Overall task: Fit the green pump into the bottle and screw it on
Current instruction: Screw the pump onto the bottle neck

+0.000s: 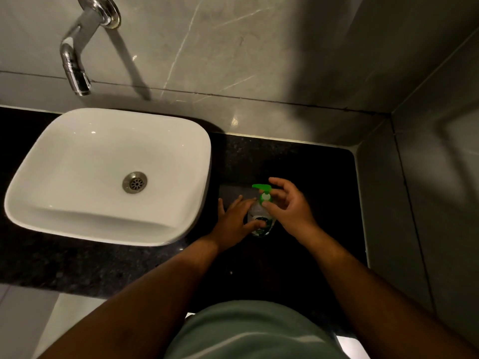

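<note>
One clear plastic bottle (259, 216), one green plastic pump (263, 193), one white ceramic basin (77, 161), one chrome wall tap (77, 55), two hands.

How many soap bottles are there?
1: a clear plastic soap bottle with a green pump, standing on the black counter right of the white sink, between both hands.

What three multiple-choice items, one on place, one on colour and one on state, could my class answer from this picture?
1. The bottle stands
A. in the sink
B. on the dark counter right of the sink
C. on the floor

2. The pump is
A. green
B. red
C. white

3. The left hand is
A. hanging free
B. holding the bottle
C. on the tap

Answers: 1 B, it stands on the counter beside the sink. 2 A, its head is bright green. 3 B, its fingers wrap the bottle while the right hand is at the pump collar.
</note>
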Demonstrator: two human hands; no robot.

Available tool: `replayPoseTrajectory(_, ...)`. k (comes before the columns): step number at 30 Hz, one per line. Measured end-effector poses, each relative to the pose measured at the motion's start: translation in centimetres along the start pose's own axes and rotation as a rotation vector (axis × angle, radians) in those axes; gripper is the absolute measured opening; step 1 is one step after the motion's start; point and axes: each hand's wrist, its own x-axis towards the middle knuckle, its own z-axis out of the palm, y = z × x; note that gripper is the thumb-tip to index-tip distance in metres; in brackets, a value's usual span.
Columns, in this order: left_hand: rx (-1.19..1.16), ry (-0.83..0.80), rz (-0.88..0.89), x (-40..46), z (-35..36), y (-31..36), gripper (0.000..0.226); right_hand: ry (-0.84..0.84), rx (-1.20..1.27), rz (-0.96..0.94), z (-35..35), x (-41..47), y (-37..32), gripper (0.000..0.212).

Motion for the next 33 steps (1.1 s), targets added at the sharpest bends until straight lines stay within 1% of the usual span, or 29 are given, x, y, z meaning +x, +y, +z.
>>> replayPoseTrajectory(3,-0.01,-0.031,0.016,-0.1,-0.1,0.1,0.067,0.036,-0.122,-0.017,0.0,0.4,-0.2,0.063)
replayPoseTrajectory(5,-0.034,-0.042,0.022,-0.2,0.0,0.1,0.065,0.015,-0.17,-0.004,-0.1,0.5,-0.3,0.07)
replayPoseTrajectory(8,-0.057,-0.015,-0.011,-0.1,0.0,-0.1,0.073,-0.098,-0.074,0.058,-0.7,0.6,-0.3,0.084)
replayPoseTrajectory(9,-0.053,-0.009,-0.014,-0.1,0.0,-0.2,0.075,-0.134,-0.046,0.071,-1.1,0.7,-0.2,0.086)
replayPoseTrajectory(11,-0.043,-0.007,-0.008,-0.1,0.2,-0.4,0.075,-0.159,-0.053,0.085,-1.4,0.7,-0.2,0.085)
replayPoseTrajectory(12,-0.043,-0.007,-0.007,0.0,0.3,-0.5,0.074,-0.144,-0.063,0.093,-1.4,0.8,-0.2,0.084)
replayPoseTrajectory(15,-0.045,-0.02,0.0,0.1,0.5,-0.5,0.073,-0.045,-0.133,0.077,-0.8,0.8,-0.3,0.084)
replayPoseTrajectory(17,-0.05,-0.04,0.014,0.1,0.5,-0.4,0.071,-0.017,-0.195,0.063,-0.5,0.6,-0.3,0.085)
replayPoseTrajectory(18,-0.058,-0.041,0.012,0.1,0.5,-0.4,0.07,-0.028,-0.186,0.062,-0.5,0.6,-0.3,0.087)
replayPoseTrajectory(20,-0.067,-0.024,-0.008,0.2,0.4,-0.4,0.071,-0.083,-0.066,0.078,-0.6,0.5,-0.1,0.091)
replayPoseTrajectory(22,-0.064,-0.009,-0.028,0.2,0.3,-0.6,0.073,-0.126,0.019,0.093,-1.1,0.5,0.0,0.088)
replayPoseTrajectory(25,-0.065,-0.012,-0.022,0.2,0.5,-0.7,0.072,-0.082,-0.006,0.092,-1.1,0.8,-0.1,0.081)
replayPoseTrajectory(28,-0.093,-0.02,-0.008,0.2,0.6,-0.4,0.064,0.01,-0.124,0.049,-0.4,1.1,-0.1,0.078)
replayPoseTrajectory(30,-0.106,-0.018,0.002,0.2,0.6,-0.3,0.061,0.0,-0.136,0.027,-0.1,1.1,0.0,0.081)
replayPoseTrajectory(32,-0.099,-0.01,-0.004,0.3,0.5,-0.5,0.062,-0.052,-0.044,0.045,-0.1,1.0,0.4,0.086)
replayPoseTrajectory(33,-0.088,-0.003,-0.011,0.3,0.5,-0.7,0.064,-0.07,0.005,0.057,-0.2,1.0,0.6,0.084)
